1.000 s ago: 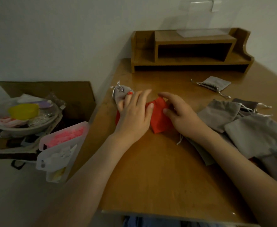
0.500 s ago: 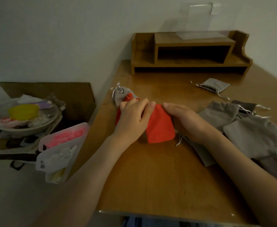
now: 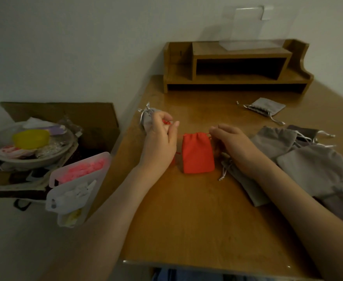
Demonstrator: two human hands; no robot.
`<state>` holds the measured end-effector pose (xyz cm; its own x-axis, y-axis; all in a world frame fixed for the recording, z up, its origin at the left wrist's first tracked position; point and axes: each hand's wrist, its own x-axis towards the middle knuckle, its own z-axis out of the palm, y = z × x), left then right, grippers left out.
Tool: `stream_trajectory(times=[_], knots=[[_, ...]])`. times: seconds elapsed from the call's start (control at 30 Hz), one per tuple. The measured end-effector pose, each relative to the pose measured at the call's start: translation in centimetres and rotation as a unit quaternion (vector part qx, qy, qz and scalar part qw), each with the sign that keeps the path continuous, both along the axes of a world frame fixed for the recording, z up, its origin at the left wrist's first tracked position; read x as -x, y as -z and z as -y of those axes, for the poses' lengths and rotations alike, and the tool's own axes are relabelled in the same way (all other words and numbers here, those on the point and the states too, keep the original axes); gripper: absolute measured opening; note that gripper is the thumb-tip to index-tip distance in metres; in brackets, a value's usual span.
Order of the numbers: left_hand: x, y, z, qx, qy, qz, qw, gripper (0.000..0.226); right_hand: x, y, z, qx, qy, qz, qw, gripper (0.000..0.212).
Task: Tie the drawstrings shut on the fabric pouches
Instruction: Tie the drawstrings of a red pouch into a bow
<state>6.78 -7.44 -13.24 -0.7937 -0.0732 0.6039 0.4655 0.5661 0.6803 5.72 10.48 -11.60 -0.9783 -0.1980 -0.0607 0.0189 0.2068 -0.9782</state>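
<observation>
Left hand (image 3: 159, 142) lifted off red pouch (image 3: 198, 154), pinching red drawstring (image 3: 167, 122), right hand (image 3: 234, 146) pinching opposite end, pouch mouth gathered

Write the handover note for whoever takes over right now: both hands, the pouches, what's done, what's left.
Left hand: pinches the red drawstring, drawn out left of the red pouch.
Right hand: pinches the cord at the pouch's right corner.
Red pouch lies flat on the desk, mouth gathered, no knot visible.
Done: the small grey pouch behind the left hand looks cinched.
Left: knot the red one, then the grey pouches piled at right; check the lone grey pouch farther back.
</observation>
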Motion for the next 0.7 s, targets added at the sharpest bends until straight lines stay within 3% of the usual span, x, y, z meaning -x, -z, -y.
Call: stream_trajectory(times=[0.23, 0.33, 0.5, 0.6, 0.7], knots=[[0.2, -0.4, -0.1, -0.165, 0.004, 0.068, 0.984, 0.011, 0.7, 0.5, 0.0, -0.101, 0.083, -0.036, 0.991, 0.026], [0.2, -0.6, 0.0, -0.209, 0.074, 0.131, 0.966, 0.013, 0.6, 0.4, -0.1, -0.063, 0.112, -0.035, 0.991, 0.025], [-0.5, -1.8, -0.1, -0.328, 0.210, 0.189, 0.901, 0.012, 0.8, 0.2, -0.5, 0.013, 0.130, -0.018, 0.991, 0.013], [-0.5, -2.2, 0.0, -0.389, 0.252, 0.180, 0.868, 0.013, 0.5, 0.2, -0.2, 0.066, 0.102, -0.039, 0.992, 0.019], [-0.6, -2.2, 0.1, -0.464, 0.313, 0.186, 0.807, 0.010, 0.4, 0.3, -0.1, 0.104, 0.061, -0.059, 0.991, 0.024]])
